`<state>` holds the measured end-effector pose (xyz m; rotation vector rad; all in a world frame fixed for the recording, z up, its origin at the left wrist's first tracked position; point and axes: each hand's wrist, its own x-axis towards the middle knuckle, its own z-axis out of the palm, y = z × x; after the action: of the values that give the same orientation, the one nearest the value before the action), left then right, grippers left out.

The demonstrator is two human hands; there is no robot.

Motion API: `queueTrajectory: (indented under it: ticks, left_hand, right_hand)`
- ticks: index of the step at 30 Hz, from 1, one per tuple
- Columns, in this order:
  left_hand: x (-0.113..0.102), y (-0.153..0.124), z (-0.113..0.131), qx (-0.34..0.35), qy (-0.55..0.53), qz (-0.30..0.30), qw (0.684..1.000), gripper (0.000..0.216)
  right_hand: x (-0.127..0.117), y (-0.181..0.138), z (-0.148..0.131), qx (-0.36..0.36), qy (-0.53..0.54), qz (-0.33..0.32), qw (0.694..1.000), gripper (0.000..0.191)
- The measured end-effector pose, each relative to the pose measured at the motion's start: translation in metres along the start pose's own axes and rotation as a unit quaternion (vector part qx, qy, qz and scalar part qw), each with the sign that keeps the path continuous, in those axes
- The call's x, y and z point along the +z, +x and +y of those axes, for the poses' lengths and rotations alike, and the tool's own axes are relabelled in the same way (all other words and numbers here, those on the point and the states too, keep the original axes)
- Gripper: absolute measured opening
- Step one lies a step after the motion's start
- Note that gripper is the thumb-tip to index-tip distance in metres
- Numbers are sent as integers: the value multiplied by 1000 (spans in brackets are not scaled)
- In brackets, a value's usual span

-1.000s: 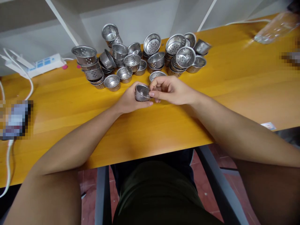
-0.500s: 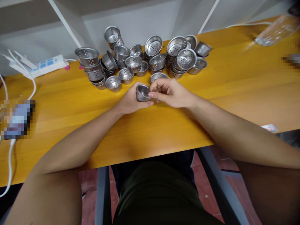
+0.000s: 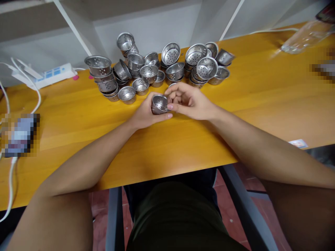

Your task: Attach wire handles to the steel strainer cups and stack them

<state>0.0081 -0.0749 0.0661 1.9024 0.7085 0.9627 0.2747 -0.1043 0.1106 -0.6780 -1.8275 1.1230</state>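
My left hand (image 3: pixel 146 113) is wrapped round a small perforated metal cup (image 3: pixel 158 104), its mouth tilted up toward me. From the right, my right hand (image 3: pixel 190 101) grips the same cup at its rim, thumb on the near side and curled fingers on the far side. Those fingers hide part of the rim, and whether a second cup sits inside cannot be made out. Just beyond my hands, one perforated cup (image 3: pixel 127 94) stands on the table, and another behind my right fingers is mostly covered.
Several similar cups form stacks along the back, including a tall left stack (image 3: pixel 98 66) and a leaning right group (image 3: pixel 206 68). A power strip (image 3: pixel 56 74), cables and a blurred phone (image 3: pixel 22 135) lie left. A clear bottle (image 3: pixel 303 38) lies back right on the wooden table (image 3: pixel 131 153).
The fingers of my right hand have lifted and spread slightly at the cup's rim. The held cup has tipped a little more toward me. My left hand keeps its hold.
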Motion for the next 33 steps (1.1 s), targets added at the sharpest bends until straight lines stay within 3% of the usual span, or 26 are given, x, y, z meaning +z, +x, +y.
queueTrajectory:
  ticks: [4,8,12,14,17,20,24,33]
  left_hand:
    - [2,0,-4,0,-6,24,1000,104]
    - [1,2,-11,11,-3,41,999,104]
    - [0,2,-12,12,-1,41,999,104]
    - [0,2,-11,11,-2,41,999,104]
    - [1,2,-12,19,-4,48,999,102]
    - [3,3,-16,20,-6,63,998,103]
    - [5,4,-23,15,-14,75,997,109]
    - [6,0,-20,64,-22,33,997,99]
  right_hand:
    - [-8,-5,-7,-29,-73,93,993,62]
    - [-15,-8,-14,-102,-165,193,962,55]
    - [-13,-9,-12,-176,-217,237,930,44]
    - [-10,-9,-7,-170,-220,214,937,49]
    - [-9,-9,4,-130,-203,81,967,69]
    - [-13,-9,12,-89,-195,-15,977,68]
    - [-18,-9,13,-82,-201,-10,976,59]
    - [-17,-3,7,-136,-228,-88,960,23]
